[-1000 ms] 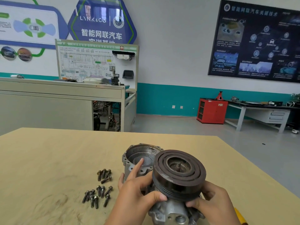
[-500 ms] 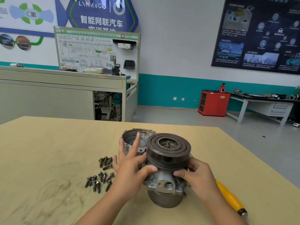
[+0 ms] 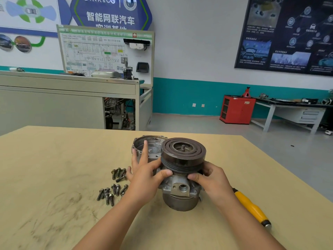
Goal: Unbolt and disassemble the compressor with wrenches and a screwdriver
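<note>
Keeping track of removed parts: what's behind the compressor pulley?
A metal housing stands behind it, open side up; the pulley and left hand cover its near right part.

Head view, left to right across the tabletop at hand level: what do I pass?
In order: loose bolts → left hand → compressor → right hand → yellow screwdriver handle.
</note>
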Demonstrator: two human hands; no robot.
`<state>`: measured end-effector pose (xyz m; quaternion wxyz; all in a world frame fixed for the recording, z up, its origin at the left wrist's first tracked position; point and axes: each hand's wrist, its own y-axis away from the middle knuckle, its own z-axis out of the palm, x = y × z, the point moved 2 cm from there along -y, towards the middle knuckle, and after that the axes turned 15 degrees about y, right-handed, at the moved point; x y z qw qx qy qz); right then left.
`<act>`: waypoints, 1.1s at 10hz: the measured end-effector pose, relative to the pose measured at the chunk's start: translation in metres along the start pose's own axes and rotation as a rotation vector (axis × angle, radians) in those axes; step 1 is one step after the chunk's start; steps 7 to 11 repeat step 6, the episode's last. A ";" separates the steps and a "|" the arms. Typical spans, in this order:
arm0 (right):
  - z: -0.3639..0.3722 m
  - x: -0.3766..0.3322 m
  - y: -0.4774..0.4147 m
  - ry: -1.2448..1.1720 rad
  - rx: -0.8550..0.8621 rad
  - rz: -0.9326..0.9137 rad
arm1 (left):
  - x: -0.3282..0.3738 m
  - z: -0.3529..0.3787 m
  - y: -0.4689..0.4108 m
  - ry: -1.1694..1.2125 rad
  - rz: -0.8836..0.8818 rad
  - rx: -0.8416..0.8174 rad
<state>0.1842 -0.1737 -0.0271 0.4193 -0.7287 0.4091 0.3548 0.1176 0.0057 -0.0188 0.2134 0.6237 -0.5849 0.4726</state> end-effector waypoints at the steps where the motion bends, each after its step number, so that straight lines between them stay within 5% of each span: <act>1: 0.000 -0.001 0.002 0.011 -0.008 -0.001 | 0.001 0.001 0.003 0.002 0.000 0.000; 3: 0.004 -0.006 0.018 0.060 0.027 -0.046 | -0.001 0.001 0.015 -0.053 -0.003 0.031; 6: 0.005 -0.010 0.063 0.149 0.031 0.009 | -0.007 0.006 0.079 -0.330 -0.059 -0.163; 11: 0.005 -0.010 0.063 0.149 0.031 0.009 | -0.007 0.006 0.079 -0.330 -0.059 -0.163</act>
